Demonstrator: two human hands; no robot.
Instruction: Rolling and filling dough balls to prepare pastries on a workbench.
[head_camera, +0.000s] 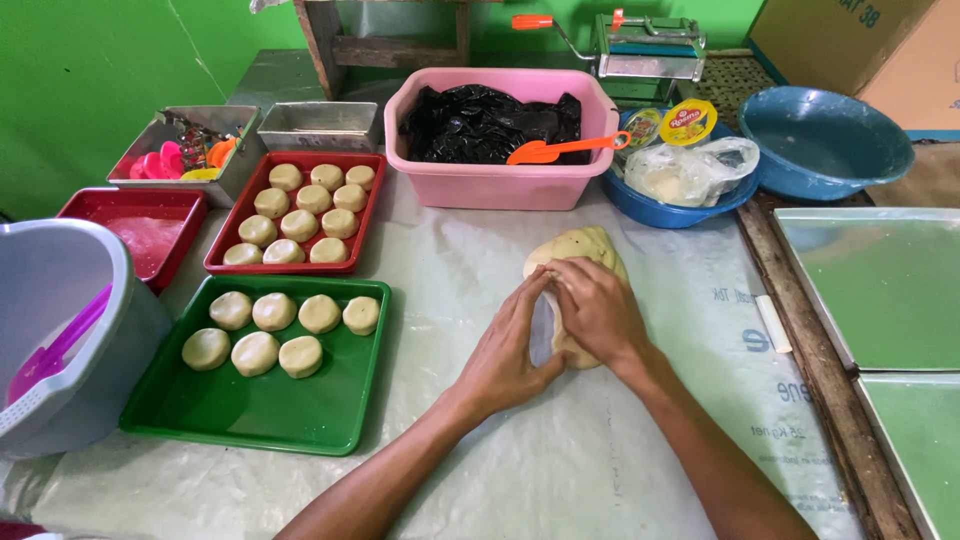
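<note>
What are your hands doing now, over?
Left hand and right hand both pressing the dough lump. Nothing held. Green tray of dough balls sits clear, left.

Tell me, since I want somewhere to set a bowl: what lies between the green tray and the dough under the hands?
Head view: only bare plastic table covering lies between the green tray and the dough.

A table (560, 470) covered with a pale plastic sheet (450, 260) carries a lump of yellow dough (580, 248) near the middle. On the left lie a green tray (250, 415), a red tray (225, 262), a smaller red tray (100, 200) and a grey bucket (50, 290). Behind stand two metal tins (320, 125), a pink tub (500, 185) and a blue bowl (670, 212); a second blue basin (825, 140) sits right
</note>
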